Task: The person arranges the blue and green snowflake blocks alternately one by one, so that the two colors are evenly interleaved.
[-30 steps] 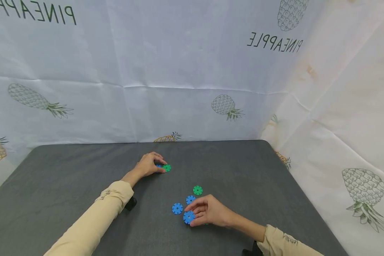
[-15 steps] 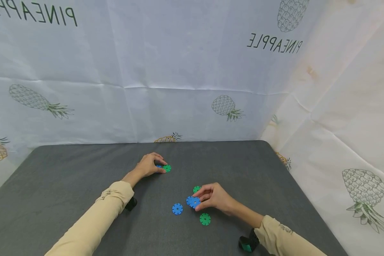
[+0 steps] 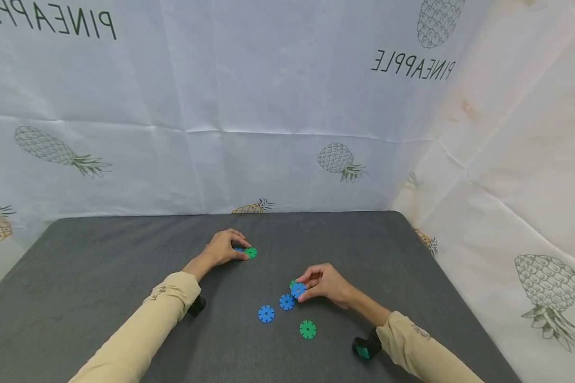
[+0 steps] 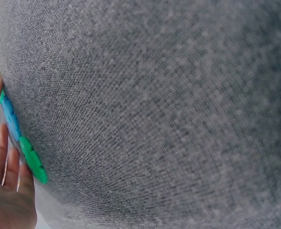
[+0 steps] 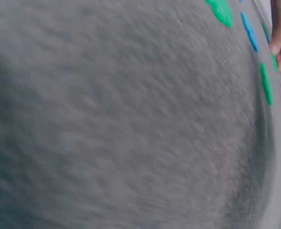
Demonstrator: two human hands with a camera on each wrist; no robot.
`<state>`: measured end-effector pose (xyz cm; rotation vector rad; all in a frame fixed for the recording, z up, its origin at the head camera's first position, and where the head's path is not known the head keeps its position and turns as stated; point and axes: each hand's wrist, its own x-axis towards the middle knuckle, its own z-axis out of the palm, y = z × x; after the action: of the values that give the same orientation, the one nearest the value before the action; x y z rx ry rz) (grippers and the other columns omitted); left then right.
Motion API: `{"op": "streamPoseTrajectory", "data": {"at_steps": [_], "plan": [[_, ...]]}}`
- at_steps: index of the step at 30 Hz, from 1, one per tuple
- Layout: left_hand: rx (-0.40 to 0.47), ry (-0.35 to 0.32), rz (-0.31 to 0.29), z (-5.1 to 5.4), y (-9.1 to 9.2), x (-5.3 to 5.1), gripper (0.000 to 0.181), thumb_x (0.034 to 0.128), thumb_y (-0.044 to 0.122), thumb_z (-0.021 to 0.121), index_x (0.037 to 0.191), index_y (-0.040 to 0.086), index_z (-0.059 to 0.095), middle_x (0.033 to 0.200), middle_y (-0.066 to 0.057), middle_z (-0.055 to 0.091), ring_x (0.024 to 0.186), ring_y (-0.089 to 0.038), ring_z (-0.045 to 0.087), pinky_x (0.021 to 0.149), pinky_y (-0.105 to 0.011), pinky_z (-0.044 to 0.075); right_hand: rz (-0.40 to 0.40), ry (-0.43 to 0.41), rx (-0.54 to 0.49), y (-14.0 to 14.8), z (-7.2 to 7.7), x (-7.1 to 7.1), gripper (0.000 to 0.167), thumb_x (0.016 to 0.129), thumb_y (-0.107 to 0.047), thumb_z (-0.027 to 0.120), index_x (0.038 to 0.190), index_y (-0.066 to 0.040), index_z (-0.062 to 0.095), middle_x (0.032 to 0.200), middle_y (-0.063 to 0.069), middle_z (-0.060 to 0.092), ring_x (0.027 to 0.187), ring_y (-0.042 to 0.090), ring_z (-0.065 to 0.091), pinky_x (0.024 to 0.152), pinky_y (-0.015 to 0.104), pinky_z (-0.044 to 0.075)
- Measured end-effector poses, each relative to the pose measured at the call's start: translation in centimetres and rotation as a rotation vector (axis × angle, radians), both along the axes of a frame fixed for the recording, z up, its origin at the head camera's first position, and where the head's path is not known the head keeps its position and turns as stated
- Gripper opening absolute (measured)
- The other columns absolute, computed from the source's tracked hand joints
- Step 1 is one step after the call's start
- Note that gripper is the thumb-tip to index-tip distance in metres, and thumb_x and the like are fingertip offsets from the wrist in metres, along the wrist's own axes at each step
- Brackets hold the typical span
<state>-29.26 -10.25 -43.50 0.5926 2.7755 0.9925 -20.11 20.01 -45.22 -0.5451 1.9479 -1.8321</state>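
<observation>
My left hand (image 3: 222,247) rests at the table's far middle, gripping a short row of notched plastic discs between thumb and fingers. In the left wrist view, a blue disc (image 4: 11,117) lies in that row beside a green disc (image 4: 33,160), with more green under the thumb. Nearer and to the right, my right hand (image 3: 329,285) pinches a blue notched disc (image 3: 297,290) by its edge. That disc partly covers a green disc (image 3: 293,284) on the table. The right wrist view does not show the pinched disc.
Two loose blue discs, one (image 3: 286,302) just nearer than the right hand and another (image 3: 266,314) farther left, lie flat. A loose green disc (image 3: 308,329) is closer to me. Behind the grey table (image 3: 124,255) hangs a white pineapple-print cloth (image 3: 259,96).
My right hand has moved away from me and slightly right with the blue disc, passing over another blue disc to the far green one. The nearer green disc is uncovered. My left hand stays put.
</observation>
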Motion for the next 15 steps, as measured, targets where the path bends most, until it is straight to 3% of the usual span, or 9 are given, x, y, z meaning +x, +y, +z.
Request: {"op": "streamPoseTrajectory", "data": {"at_steps": [9,15], "plan": [[-0.011,-0.006,0.013,0.0,0.1,-0.1,0.022,0.0779,0.018,0.081,0.099,0.011,0.077,0.124,-0.013,0.057,0.121,-0.039,0.047,0.096,-0.071,0.028,0.002,0.028,0.033,0.5,0.3,-2.4,0.032,0.071,0.006,0.079,0.096,0.017,0.062,0.092,0.002,0.072,0.077,0.009,0.067,0.070,0.026,0.057],[-0.013,-0.018,0.019,0.2,0.1,-0.1,0.022,0.0783,0.018,0.081,0.099,0.011,0.077,0.125,-0.014,0.057,0.122,-0.039,0.046,0.096,-0.072,0.027,-0.052,0.021,0.048,-0.1,0.5,-3.9,0.024,0.072,0.010,0.078,0.092,0.012,0.064,0.092,0.002,0.072,0.076,0.009,0.066,0.070,0.026,0.056]]}}
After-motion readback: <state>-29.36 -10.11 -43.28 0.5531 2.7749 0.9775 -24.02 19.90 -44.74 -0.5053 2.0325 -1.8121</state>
